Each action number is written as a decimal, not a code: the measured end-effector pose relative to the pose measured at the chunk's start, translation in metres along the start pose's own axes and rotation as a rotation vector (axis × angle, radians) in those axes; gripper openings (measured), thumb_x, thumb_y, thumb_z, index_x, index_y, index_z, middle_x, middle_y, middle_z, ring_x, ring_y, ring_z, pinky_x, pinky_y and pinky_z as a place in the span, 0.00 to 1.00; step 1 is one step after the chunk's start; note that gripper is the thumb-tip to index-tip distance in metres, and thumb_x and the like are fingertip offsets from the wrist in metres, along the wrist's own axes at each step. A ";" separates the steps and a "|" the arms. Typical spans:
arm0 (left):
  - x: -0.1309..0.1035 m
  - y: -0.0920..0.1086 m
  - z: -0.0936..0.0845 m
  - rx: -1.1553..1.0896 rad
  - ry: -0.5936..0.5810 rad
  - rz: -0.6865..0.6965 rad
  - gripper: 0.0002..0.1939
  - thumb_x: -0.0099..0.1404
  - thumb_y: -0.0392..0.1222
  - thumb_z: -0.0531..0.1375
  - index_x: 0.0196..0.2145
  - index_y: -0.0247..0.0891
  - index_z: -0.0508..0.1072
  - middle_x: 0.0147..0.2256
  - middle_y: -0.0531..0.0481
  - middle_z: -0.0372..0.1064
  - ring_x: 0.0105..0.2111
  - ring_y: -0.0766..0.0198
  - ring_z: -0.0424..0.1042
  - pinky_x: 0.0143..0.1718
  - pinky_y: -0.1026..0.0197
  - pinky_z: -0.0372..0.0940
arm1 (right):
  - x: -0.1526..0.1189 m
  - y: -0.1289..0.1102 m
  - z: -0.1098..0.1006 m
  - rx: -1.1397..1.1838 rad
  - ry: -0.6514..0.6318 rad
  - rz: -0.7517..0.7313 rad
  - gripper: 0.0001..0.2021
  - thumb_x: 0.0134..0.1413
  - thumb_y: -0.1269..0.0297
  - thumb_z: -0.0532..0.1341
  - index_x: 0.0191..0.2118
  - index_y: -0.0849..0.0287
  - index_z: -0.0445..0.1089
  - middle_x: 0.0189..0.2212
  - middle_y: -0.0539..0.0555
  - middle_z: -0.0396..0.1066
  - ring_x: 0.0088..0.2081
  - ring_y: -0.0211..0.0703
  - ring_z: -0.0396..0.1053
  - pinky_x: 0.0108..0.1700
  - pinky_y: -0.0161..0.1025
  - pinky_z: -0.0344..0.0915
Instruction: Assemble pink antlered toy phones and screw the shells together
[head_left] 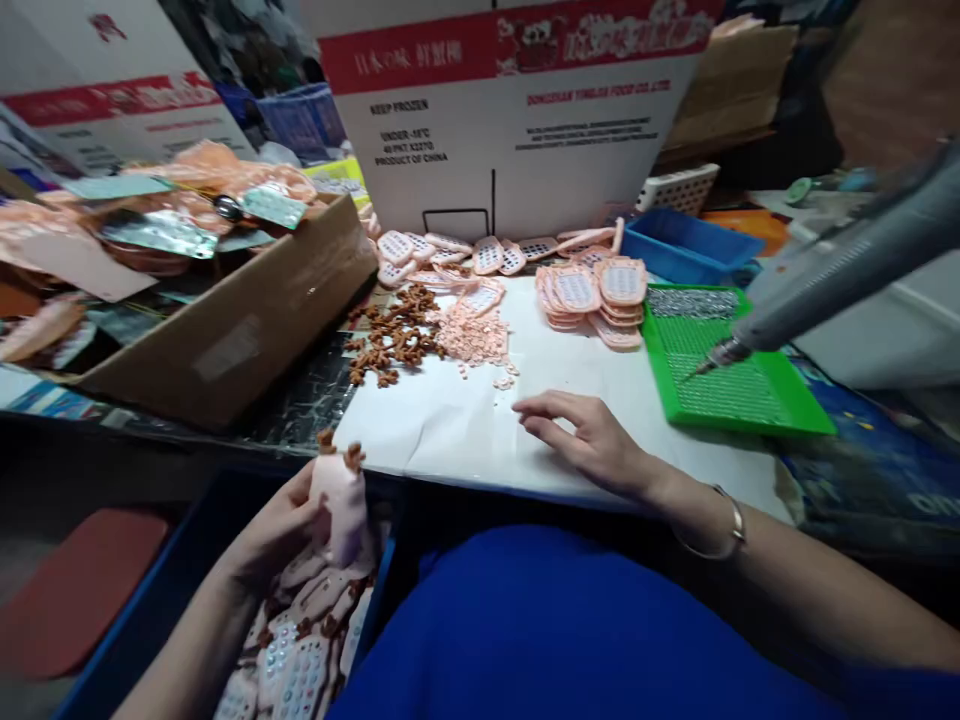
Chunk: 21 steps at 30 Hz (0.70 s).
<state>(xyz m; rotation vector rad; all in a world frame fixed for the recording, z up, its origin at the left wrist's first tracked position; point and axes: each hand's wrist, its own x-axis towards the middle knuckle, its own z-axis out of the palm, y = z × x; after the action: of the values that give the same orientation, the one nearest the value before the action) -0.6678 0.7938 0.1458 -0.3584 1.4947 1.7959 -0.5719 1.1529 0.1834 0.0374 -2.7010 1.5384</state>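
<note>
My left hand (289,515) is closed around a pale pink plastic toy piece (343,505) with two brown antler-shaped parts on its top. It is over a blue bin (382,590) that holds several similar pink pieces (300,670), some with rows of round buttons. My right hand (581,435) hovers at or rests on the white work surface (442,430), fingers loosely curved and apart, with nothing seen in them. Just beyond its fingertips lie a few tiny pink bits (504,382). Further back are a pile of small pink parts (474,335) and a heap of brown antler parts (397,335).
Stacked pink panels (577,288) stand behind, near a green tray (679,405) of small shiny parts. A grey screwdriver-like tool (840,270) hangs over that tray. A cardboard box (247,330) full of pink parts sits left; a blue basket (686,245) and white carton (510,130) are behind.
</note>
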 end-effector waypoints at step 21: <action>0.055 0.284 0.030 1.149 0.938 0.878 0.09 0.56 0.35 0.66 0.36 0.29 0.79 0.29 0.53 0.75 0.37 0.59 0.74 0.55 0.42 0.65 | -0.003 0.024 0.002 -0.072 -0.178 0.037 0.17 0.66 0.56 0.52 0.37 0.58 0.76 0.31 0.56 0.78 0.32 0.41 0.76 0.37 0.36 0.72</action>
<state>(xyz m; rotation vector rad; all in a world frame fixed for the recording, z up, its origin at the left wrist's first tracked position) -0.8953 0.8342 0.3217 0.1306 3.4162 0.9013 -0.5697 1.1635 0.1618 0.1290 -2.9082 1.5138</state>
